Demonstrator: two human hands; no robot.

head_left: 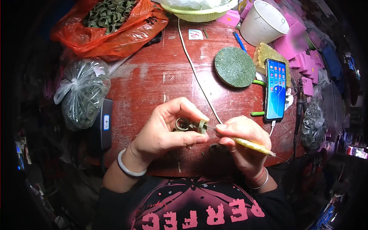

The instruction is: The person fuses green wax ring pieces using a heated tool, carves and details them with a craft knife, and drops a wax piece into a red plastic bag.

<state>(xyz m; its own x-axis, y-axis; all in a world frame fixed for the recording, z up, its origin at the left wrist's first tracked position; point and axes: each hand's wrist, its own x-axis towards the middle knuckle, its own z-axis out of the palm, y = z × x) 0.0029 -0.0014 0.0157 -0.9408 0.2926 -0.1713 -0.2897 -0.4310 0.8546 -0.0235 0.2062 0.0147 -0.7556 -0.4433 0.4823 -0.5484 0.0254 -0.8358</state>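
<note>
My left hand (pixel 155 128) pinches a small green ring (pixel 201 127) between thumb and index finger. More green rings (pixel 183 124) sit behind it, within the curl of the same hand. In my right hand (pixel 247 132) is a thin pointed tool with a yellow wrapped handle (pixel 256 147), held like a pen. Its fine tip points left and reaches the pinched ring; whether it touches cannot be made out. A few small dark pieces (pixel 217 147) lie on the table below the hands, partly hidden.
Around the red table (pixel 145 84) are an orange bag of green rings (pixel 111 48), a tied clear bag (pixel 82 92), a round green pad (pixel 234 67), a propped phone (pixel 276 90), a white bucket (pixel 264 23) and pink boxes (pixel 291 38). A white cable (pixel 191 65) crosses the middle.
</note>
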